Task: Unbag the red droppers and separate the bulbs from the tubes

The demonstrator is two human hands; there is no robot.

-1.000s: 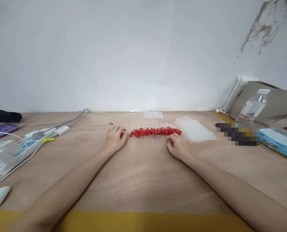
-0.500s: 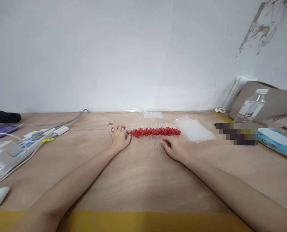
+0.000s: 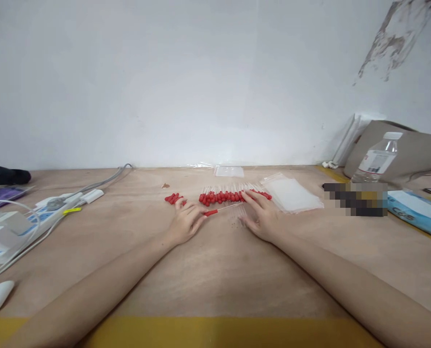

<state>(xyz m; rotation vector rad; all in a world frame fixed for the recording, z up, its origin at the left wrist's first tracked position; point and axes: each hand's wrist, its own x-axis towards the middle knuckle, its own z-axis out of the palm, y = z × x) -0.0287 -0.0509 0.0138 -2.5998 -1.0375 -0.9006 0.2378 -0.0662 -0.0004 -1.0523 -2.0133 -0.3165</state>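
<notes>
My left hand (image 3: pixel 186 222) is closed in a pinch on a thin clear tube with a red cap (image 3: pixel 211 212); its clear end points right and slightly up, toward my other hand. Behind the left fingers lies a small group of red caps (image 3: pixel 173 198). My right hand (image 3: pixel 264 217) is open, thumb apart from the fingers. Its fingertips reach the right part of a row of red-capped clear tubes (image 3: pixel 221 197), whose thin ends point to the wall. Several bare clear tubes (image 3: pixel 234 220) lie beside the right thumb, partly hidden.
Clear plastic bags (image 3: pixel 295 193) lie to the right, and a small white packet (image 3: pixel 229 171) near the wall. A power strip (image 3: pixel 45 212) with cables is at left. A water bottle (image 3: pixel 378 159), a grey bag (image 3: pixel 418 145) and a tissue pack (image 3: pixel 418 212) stand at far right.
My left hand has come nearer and now holds a red-capped tube; the small red group behind it has come into view. My right fingers have stretched forward onto the row.
</notes>
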